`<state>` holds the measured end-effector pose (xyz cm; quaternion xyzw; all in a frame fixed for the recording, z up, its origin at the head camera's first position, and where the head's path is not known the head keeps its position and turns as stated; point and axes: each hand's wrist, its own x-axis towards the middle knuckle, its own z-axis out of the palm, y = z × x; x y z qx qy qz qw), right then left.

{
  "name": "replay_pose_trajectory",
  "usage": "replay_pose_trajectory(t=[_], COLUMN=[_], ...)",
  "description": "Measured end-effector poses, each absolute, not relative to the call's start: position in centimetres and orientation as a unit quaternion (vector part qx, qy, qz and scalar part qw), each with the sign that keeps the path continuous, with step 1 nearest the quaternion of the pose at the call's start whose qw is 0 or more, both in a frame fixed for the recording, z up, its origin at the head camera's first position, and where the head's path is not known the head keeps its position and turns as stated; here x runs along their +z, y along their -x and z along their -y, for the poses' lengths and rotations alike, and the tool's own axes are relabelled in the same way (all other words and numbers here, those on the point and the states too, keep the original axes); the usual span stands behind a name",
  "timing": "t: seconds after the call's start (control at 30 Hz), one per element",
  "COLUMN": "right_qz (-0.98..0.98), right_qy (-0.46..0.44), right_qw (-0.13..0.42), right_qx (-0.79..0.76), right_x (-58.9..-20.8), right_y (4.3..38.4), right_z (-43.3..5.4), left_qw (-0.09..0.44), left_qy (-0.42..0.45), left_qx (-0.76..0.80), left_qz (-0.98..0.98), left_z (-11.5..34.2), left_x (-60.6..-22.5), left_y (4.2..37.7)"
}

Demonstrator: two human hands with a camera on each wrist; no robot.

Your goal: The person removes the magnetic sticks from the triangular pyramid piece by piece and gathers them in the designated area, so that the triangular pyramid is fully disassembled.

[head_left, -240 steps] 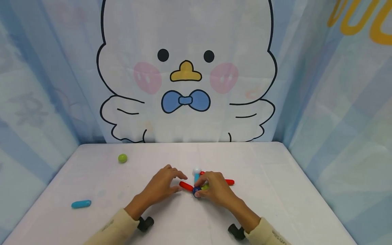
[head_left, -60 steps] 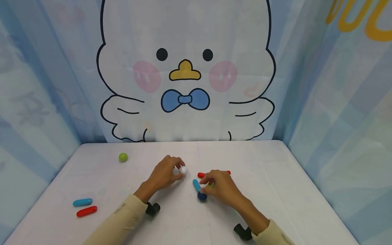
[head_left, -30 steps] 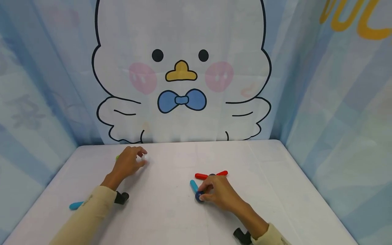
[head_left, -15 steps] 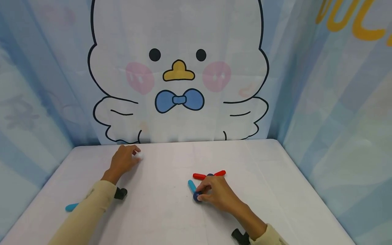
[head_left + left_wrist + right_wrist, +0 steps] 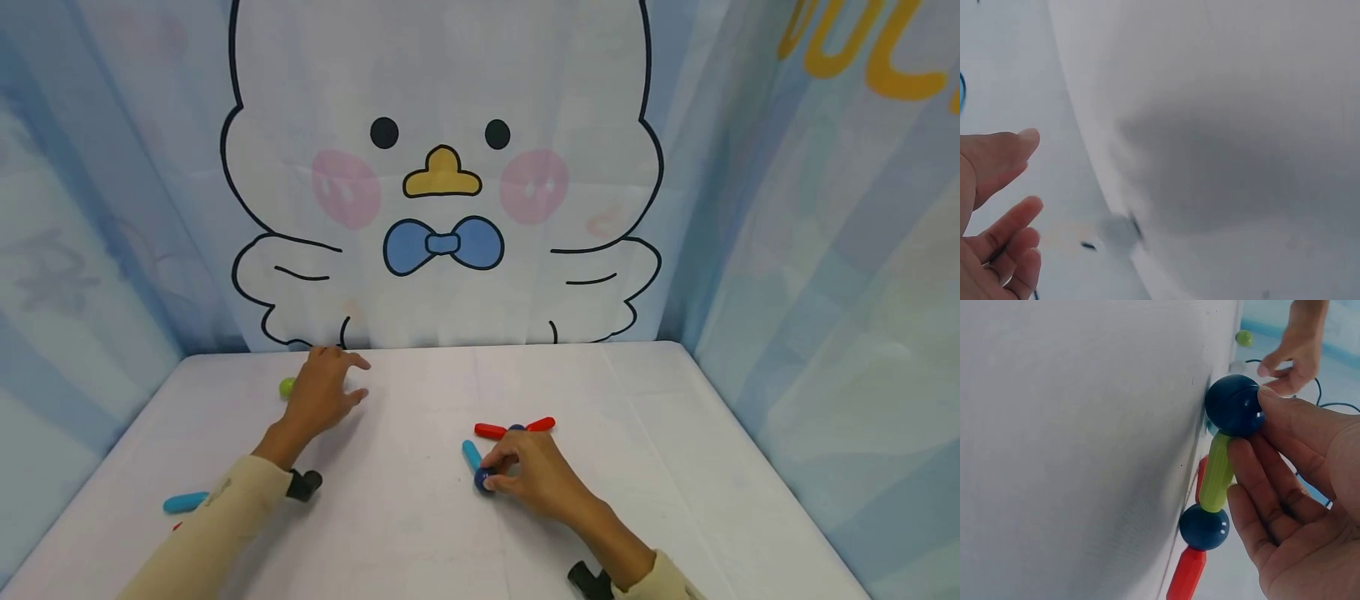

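My left hand (image 5: 322, 392) is over the back left of the table, thumb and fingers spread apart with nothing between them. In the left wrist view a blurred white ball (image 5: 1116, 236) lies just off its fingertips. My right hand (image 5: 536, 475) pinches a dark blue ball (image 5: 1235, 405) between thumb and fingers. From that ball run a light blue stick (image 5: 471, 454) and a light green stick (image 5: 1215, 475), the green one mostly hidden by the hand in the head view. Behind it, a second dark blue ball (image 5: 1204, 526) sits between two red sticks (image 5: 491, 431).
A green ball (image 5: 287, 387) lies beside the left hand. At the left, a loose light blue stick (image 5: 184, 502) and a mostly covered red stick (image 5: 177, 527) lie by the left sleeve. A printed curtain (image 5: 450, 308) rises behind the white table (image 5: 420, 533).
A red stick came off the joined pieces and went to the left side. My left hand carried the white ball to the back left and let go. My right hand keeps pinching the dark blue ball.
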<state>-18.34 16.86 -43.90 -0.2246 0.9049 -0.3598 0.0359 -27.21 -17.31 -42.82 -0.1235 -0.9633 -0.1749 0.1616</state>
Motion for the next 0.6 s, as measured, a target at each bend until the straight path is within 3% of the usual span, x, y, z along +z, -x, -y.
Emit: replay_pose_trajectory(t=[0.1,0.33,0.6], right_qz=[-0.905,-0.908,-0.905], right_qy=[0.224,0.216,0.224], right_qw=[0.035,0.041,0.036], right_qx=[-0.36,-0.355,-0.359], right_x=[-43.9,-43.9,-43.9], right_y=[18.3,18.4,18.3], right_z=[-16.9,-16.9,-16.9], left_qw=[0.159,0.082,0.041], left_qy=[0.16,0.242,0.331], left_qx=[-0.169,-0.198,-0.22], left_qz=[0.96,0.946,0.917], left_z=[15.1,9.2,5.8], left_x=[-42.5,-43.0,-44.5], left_y=[25.9,22.7,21.9])
